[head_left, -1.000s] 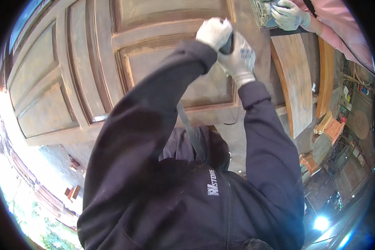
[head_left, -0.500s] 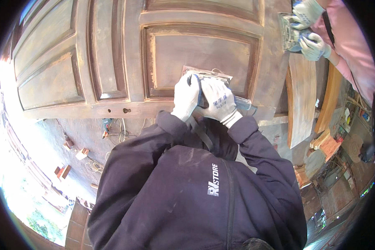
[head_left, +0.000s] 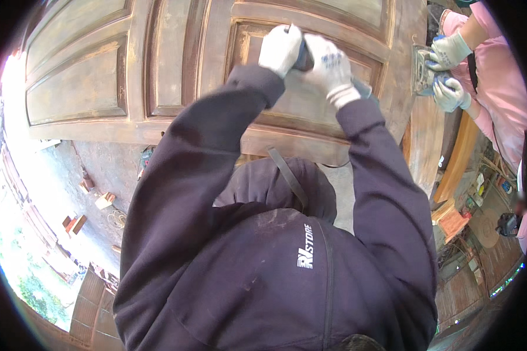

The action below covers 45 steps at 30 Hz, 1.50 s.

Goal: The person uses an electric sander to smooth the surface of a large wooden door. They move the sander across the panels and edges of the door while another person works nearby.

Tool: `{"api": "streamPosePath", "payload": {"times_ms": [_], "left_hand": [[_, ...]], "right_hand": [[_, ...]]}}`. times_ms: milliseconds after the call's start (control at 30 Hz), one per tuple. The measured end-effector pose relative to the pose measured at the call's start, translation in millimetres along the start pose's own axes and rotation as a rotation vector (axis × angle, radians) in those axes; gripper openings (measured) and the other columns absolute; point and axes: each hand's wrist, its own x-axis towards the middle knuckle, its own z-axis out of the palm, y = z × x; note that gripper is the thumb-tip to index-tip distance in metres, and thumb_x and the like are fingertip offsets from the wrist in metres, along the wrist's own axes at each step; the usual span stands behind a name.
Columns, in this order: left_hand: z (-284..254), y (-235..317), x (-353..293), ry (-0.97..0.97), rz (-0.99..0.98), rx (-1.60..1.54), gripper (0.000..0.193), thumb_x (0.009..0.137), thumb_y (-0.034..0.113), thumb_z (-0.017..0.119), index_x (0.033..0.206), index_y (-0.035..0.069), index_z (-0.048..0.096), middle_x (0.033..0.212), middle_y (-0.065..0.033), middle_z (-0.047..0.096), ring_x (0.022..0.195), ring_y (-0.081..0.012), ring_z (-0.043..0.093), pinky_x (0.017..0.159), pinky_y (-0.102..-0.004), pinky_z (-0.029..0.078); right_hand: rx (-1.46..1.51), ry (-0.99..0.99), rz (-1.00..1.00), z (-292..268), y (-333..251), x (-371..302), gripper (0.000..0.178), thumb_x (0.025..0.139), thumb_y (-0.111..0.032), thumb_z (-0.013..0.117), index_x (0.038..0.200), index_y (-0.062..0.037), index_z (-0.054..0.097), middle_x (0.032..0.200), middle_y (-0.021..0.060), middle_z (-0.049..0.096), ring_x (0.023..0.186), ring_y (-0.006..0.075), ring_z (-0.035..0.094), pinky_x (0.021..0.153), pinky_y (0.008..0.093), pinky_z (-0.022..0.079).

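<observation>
A large brown panelled wooden door (head_left: 175, 131) lies in front of me, its raised panels worn pale in patches. Both hands, in white work gloves, are closed around a power sander (head_left: 304, 57) on the nearest middle panel (head_left: 301, 99). My left hand (head_left: 281, 51) grips its left side; my right hand (head_left: 332, 67) wraps the other side and is slightly blurred. Most of the sander is hidden under the gloves, with only its dark body showing between them. A clear bluish part (head_left: 362, 88) juts out beside my right wrist.
At the right, a co-worker in pink with gloved hands (head_left: 448, 73) holds another sander (head_left: 421, 70) at the door's edge. Wooden boards (head_left: 458, 155) lean below it. Wood blocks (head_left: 449, 221) lie lower right. Small wood pieces (head_left: 105, 200) and cords are on the floor at left.
Both my hands and the sander have moved away from me, up the panel, and my arms are stretched further. The view has shifted a little. The co-worker's hands remain on their sander.
</observation>
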Motion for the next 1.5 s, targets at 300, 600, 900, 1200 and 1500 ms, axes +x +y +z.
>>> {"api": "streamPosePath", "payload": {"times_ms": [300,600,900,1200,1500], "left_hand": [[-49,-56,-147,0.066,-0.263,-0.117,0.025,0.1,0.02,0.058,0.106,-0.002,0.066,0.093,-0.0087,0.067,0.088,-0.0149,0.06,0.081,-0.0317,0.05],[-48,-46,33,0.131,0.341,0.102,0.031,0.101,0.021,0.038,0.089,0.0,0.057,0.094,-0.0234,0.065,0.087,-0.0447,0.06,0.08,-0.0471,0.049],[-81,-53,-71,0.109,-0.127,-0.133,0.035,0.099,0.034,0.052,0.097,0.002,0.067,0.091,-0.0238,0.069,0.086,-0.0401,0.067,0.079,-0.0444,0.051],[-103,-77,-87,0.078,-0.216,-0.341,0.023,0.098,0.02,0.058,0.09,0.0,0.066,0.079,-0.0061,0.066,0.075,-0.0118,0.058,0.069,-0.032,0.05],[-71,-54,81,0.145,0.609,0.66,0.02,0.093,0.021,0.054,0.091,0.004,0.064,0.094,-0.0185,0.069,0.091,-0.0368,0.068,0.077,-0.0439,0.053]], "right_hand": [[0.258,-0.143,-0.096,4,-88,-93,0.067,0.073,-0.041,0.077,0.125,-0.0029,0.059,0.117,0.0169,0.065,0.111,0.0315,0.063,0.099,0.0431,0.048],[0.016,-0.056,-0.12,23,-33,50,0.071,0.075,-0.058,0.073,0.127,-0.0103,0.06,0.126,0.0125,0.065,0.115,0.03,0.063,0.098,0.0434,0.05],[0.104,-0.072,-0.137,24,-96,-22,0.063,0.075,-0.047,0.075,0.122,-0.0089,0.06,0.116,0.0139,0.066,0.107,0.0302,0.065,0.093,0.0433,0.051],[0.211,-0.166,-0.132,27,-122,-28,0.07,0.073,-0.049,0.076,0.125,-0.0046,0.059,0.119,0.0166,0.066,0.11,0.0305,0.064,0.096,0.0423,0.051],[0.052,-0.072,0.0,19,-50,81,0.077,0.072,-0.059,0.077,0.128,-0.0098,0.059,0.121,0.0131,0.067,0.111,0.032,0.065,0.095,0.0425,0.052]]}}
